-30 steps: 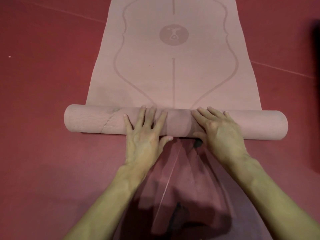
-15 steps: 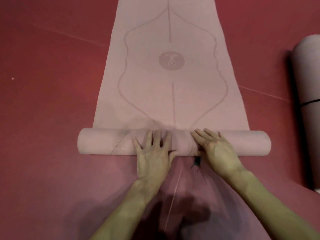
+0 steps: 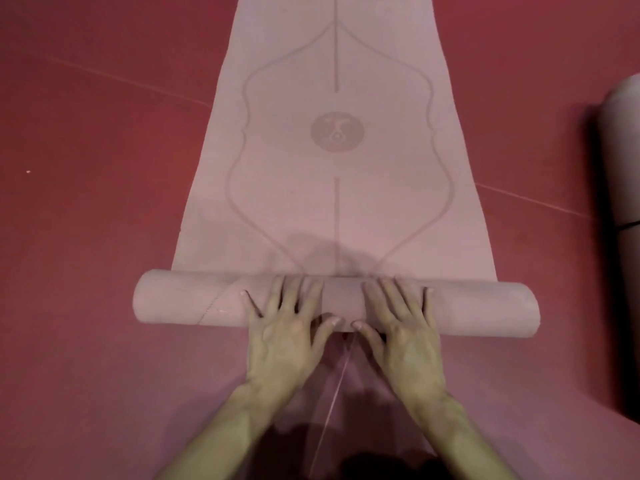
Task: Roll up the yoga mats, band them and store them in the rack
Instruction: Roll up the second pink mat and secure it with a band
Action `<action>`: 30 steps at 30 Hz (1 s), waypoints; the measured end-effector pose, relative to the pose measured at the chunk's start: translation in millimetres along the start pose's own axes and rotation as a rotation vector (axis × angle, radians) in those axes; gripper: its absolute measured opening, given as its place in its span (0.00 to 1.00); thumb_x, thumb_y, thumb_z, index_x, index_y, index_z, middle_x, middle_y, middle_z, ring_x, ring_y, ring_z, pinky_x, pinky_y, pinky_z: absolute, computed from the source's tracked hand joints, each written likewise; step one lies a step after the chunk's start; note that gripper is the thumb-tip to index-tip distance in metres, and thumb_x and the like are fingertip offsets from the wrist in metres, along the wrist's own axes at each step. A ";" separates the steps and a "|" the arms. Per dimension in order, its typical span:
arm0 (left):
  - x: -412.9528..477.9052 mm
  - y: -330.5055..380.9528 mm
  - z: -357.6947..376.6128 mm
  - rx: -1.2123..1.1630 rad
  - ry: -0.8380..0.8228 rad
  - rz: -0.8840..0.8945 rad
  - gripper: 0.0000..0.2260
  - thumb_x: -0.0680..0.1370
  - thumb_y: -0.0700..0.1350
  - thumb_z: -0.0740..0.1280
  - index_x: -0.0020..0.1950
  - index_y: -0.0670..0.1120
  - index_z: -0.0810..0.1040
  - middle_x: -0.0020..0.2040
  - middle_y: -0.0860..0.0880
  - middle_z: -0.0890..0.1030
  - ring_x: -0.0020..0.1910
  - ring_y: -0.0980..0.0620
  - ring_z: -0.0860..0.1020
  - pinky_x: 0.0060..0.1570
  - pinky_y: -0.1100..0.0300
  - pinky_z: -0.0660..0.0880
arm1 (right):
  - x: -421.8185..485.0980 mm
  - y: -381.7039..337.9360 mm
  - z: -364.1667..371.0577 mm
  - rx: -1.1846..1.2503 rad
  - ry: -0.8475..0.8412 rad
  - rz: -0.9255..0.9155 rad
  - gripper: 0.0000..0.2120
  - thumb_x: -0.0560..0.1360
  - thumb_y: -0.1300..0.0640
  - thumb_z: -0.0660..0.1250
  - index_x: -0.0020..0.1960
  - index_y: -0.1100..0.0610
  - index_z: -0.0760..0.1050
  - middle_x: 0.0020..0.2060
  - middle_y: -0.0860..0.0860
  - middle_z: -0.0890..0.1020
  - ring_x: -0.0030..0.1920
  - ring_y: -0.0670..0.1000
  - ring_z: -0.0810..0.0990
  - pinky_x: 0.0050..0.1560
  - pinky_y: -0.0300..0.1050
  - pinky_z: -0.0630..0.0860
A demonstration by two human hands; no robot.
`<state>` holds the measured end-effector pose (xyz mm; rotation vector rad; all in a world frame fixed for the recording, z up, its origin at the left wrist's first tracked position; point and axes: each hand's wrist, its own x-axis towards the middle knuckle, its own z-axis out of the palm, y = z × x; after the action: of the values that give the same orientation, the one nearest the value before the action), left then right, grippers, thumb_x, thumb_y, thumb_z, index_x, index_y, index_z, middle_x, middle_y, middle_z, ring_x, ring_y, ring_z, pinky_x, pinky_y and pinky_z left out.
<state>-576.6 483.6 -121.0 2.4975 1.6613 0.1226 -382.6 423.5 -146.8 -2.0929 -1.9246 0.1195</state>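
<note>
Pressing down on the roll (image 3: 485, 306) of the pink yoga mat (image 3: 277, 209), we have our left hand (image 3: 287, 334) and our right hand (image 3: 405, 334) side by side near its middle. Both hands are released: the fingers are straight and spread over the top of the roll, the thumbs point to each other at its near side, and nothing is grasped. The roll lies across the red floor (image 3: 86, 202), from left to right, in the near half of the scene. The unrolled part of the mat goes from the roll to the far side, flat on the floor, and it shows curved lines and a round emblem (image 3: 337, 132) in the middle. At the right edge we see a second mat (image 3: 623, 161), already rolled, lying on the floor well apart from our hands. A thin black band (image 3: 628, 225) goes around it.
</note>
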 end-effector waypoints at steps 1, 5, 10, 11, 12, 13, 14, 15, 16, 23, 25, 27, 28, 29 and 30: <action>2.4 0.0 -1.7 -0.014 0.002 -0.008 0.28 0.81 0.65 0.53 0.76 0.53 0.72 0.75 0.49 0.73 0.77 0.42 0.68 0.67 0.22 0.61 | 4.3 2.5 -0.3 0.014 0.003 -0.009 0.29 0.81 0.38 0.58 0.76 0.53 0.73 0.74 0.53 0.75 0.77 0.57 0.68 0.77 0.69 0.59; 24.3 -6.5 -1.3 0.007 -0.056 -0.006 0.31 0.80 0.68 0.55 0.78 0.54 0.69 0.77 0.51 0.72 0.79 0.43 0.67 0.69 0.23 0.61 | 30.8 12.4 2.0 0.019 -0.006 -0.030 0.29 0.81 0.38 0.57 0.74 0.53 0.76 0.71 0.53 0.78 0.73 0.59 0.74 0.77 0.69 0.60; 32.4 -10.2 -1.2 0.083 -0.076 0.041 0.32 0.79 0.70 0.55 0.77 0.53 0.71 0.74 0.50 0.75 0.73 0.43 0.72 0.67 0.24 0.66 | 42.3 18.2 6.4 0.005 0.003 -0.064 0.29 0.80 0.37 0.57 0.72 0.52 0.78 0.68 0.53 0.81 0.69 0.59 0.77 0.75 0.67 0.64; 32.2 -8.8 -0.9 0.085 -0.068 0.035 0.33 0.79 0.70 0.54 0.77 0.53 0.71 0.74 0.50 0.75 0.73 0.43 0.72 0.68 0.24 0.64 | 42.7 19.2 6.8 -0.005 0.007 -0.069 0.29 0.79 0.37 0.57 0.72 0.52 0.78 0.68 0.53 0.81 0.69 0.59 0.78 0.75 0.67 0.64; 31.4 -7.7 0.4 0.079 -0.064 0.026 0.33 0.79 0.71 0.54 0.77 0.53 0.71 0.73 0.50 0.75 0.73 0.43 0.72 0.69 0.25 0.62 | 42.8 20.0 7.3 -0.013 0.000 -0.070 0.30 0.79 0.37 0.56 0.72 0.52 0.78 0.68 0.53 0.81 0.68 0.59 0.78 0.75 0.67 0.63; 31.1 -7.3 2.6 0.070 -0.061 0.018 0.33 0.79 0.72 0.55 0.77 0.53 0.71 0.73 0.50 0.75 0.73 0.43 0.71 0.70 0.25 0.60 | 44.2 19.9 7.6 -0.016 -0.014 -0.066 0.30 0.79 0.36 0.56 0.72 0.52 0.78 0.68 0.53 0.81 0.68 0.59 0.79 0.75 0.66 0.63; 32.0 -6.8 4.5 0.068 -0.047 0.013 0.33 0.79 0.72 0.55 0.77 0.53 0.71 0.72 0.50 0.76 0.73 0.43 0.72 0.70 0.25 0.59 | 47.1 19.4 7.0 -0.023 -0.023 -0.061 0.30 0.79 0.36 0.55 0.72 0.52 0.78 0.68 0.53 0.81 0.68 0.59 0.79 0.75 0.66 0.63; 34.0 -6.7 5.7 0.068 -0.033 0.010 0.33 0.79 0.71 0.56 0.76 0.53 0.72 0.70 0.50 0.77 0.72 0.43 0.72 0.71 0.26 0.59 | 50.0 19.3 7.0 -0.027 -0.025 -0.058 0.31 0.80 0.35 0.54 0.72 0.52 0.78 0.68 0.53 0.81 0.68 0.59 0.79 0.75 0.66 0.63; 37.1 -7.9 7.4 0.074 -0.020 0.017 0.32 0.79 0.71 0.56 0.75 0.53 0.73 0.69 0.50 0.77 0.70 0.44 0.73 0.71 0.26 0.59 | 52.6 19.6 6.9 -0.027 -0.018 -0.060 0.31 0.80 0.35 0.54 0.72 0.52 0.78 0.68 0.53 0.81 0.69 0.59 0.78 0.74 0.66 0.63; 49.2 -13.2 10.5 0.064 0.021 0.066 0.31 0.78 0.70 0.57 0.72 0.53 0.77 0.63 0.51 0.80 0.63 0.44 0.75 0.71 0.29 0.60 | 43.4 15.9 -1.6 -0.009 0.018 -0.116 0.33 0.77 0.35 0.60 0.72 0.56 0.77 0.69 0.54 0.80 0.71 0.58 0.77 0.74 0.64 0.62; 53.4 -12.9 9.6 0.059 0.004 0.057 0.31 0.79 0.70 0.56 0.73 0.53 0.76 0.64 0.51 0.80 0.65 0.44 0.75 0.72 0.28 0.59 | 47.7 21.8 -1.5 -0.011 -0.012 -0.127 0.35 0.75 0.33 0.60 0.72 0.55 0.77 0.69 0.52 0.80 0.70 0.56 0.77 0.74 0.60 0.61; 54.6 -14.7 10.1 0.059 0.006 0.065 0.32 0.80 0.70 0.53 0.76 0.53 0.73 0.68 0.50 0.78 0.71 0.43 0.72 0.73 0.28 0.56 | 55.0 24.9 -3.4 -0.014 -0.046 -0.117 0.35 0.75 0.32 0.60 0.72 0.53 0.77 0.68 0.50 0.81 0.69 0.55 0.78 0.74 0.57 0.60; 51.9 -16.1 11.2 0.058 0.020 0.084 0.32 0.81 0.70 0.53 0.77 0.53 0.71 0.71 0.48 0.77 0.74 0.43 0.70 0.74 0.28 0.55 | 57.8 25.4 -4.4 -0.012 -0.064 -0.111 0.35 0.74 0.31 0.60 0.72 0.52 0.78 0.67 0.49 0.81 0.69 0.54 0.78 0.74 0.56 0.60; 48.2 -17.6 12.3 0.061 0.035 0.115 0.33 0.80 0.71 0.54 0.79 0.53 0.70 0.73 0.47 0.75 0.75 0.42 0.69 0.74 0.28 0.54 | 60.6 25.2 -4.9 -0.005 -0.078 -0.110 0.35 0.74 0.31 0.59 0.72 0.52 0.78 0.67 0.48 0.81 0.69 0.54 0.78 0.74 0.55 0.61; 44.3 -19.0 13.4 0.076 0.044 0.155 0.35 0.79 0.72 0.58 0.79 0.52 0.69 0.74 0.46 0.73 0.75 0.42 0.69 0.74 0.28 0.54 | 62.6 24.7 -5.9 0.002 -0.092 -0.109 0.35 0.74 0.31 0.59 0.72 0.51 0.78 0.67 0.47 0.81 0.68 0.54 0.78 0.74 0.55 0.62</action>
<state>-574.8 530.7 -137.7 2.6973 1.5142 0.1348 -351.1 482.7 -139.3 -2.0079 -2.0860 0.1972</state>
